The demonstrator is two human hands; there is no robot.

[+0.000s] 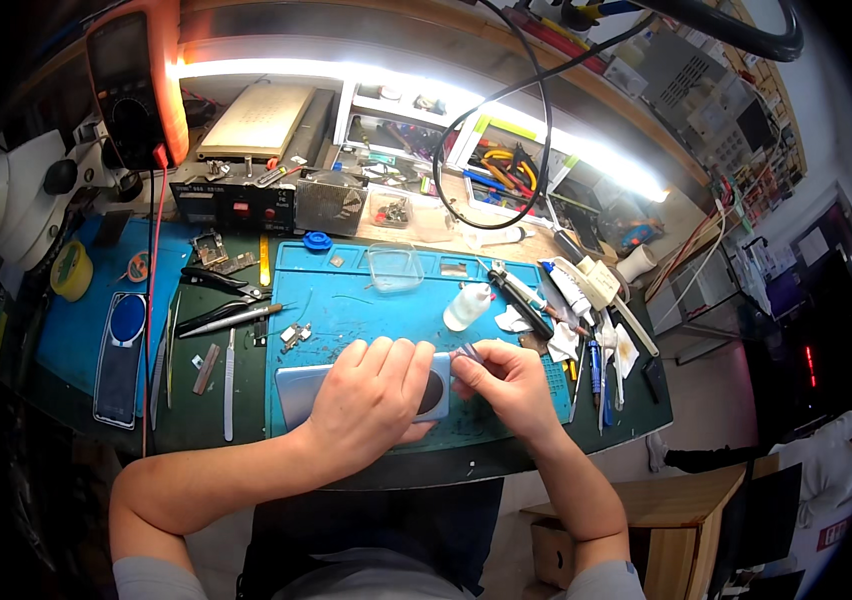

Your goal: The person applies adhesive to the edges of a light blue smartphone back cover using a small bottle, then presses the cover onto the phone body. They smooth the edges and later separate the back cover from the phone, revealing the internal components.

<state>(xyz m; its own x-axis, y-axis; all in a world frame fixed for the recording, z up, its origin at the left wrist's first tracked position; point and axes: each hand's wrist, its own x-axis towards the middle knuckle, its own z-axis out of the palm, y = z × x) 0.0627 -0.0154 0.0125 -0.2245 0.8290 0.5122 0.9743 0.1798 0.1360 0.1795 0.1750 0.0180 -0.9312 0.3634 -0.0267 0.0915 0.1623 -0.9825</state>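
Note:
A blue smartphone (296, 390) with a dark round camera area at its right end is held over the blue work mat (346, 310). My left hand (366, 400) wraps over its middle, fingers closed around it. At the phone's right end, my right hand (508, 385) pinches something small and dark that I cannot make out. The right fingertips touch or nearly touch the phone's edge. Just beyond the hands stands a white squeeze bottle (468, 306), with a clear plastic box (395, 267) behind it to the left.
At left lie a phone back cover (121, 360), pliers (221, 283) and a flat metal blade (229, 385). An orange multimeter (136, 90) stands at the back left, its red lead hanging down. Screwdrivers and crumpled tissues (563, 343) crowd the right. A black cable (546, 120) loops overhead.

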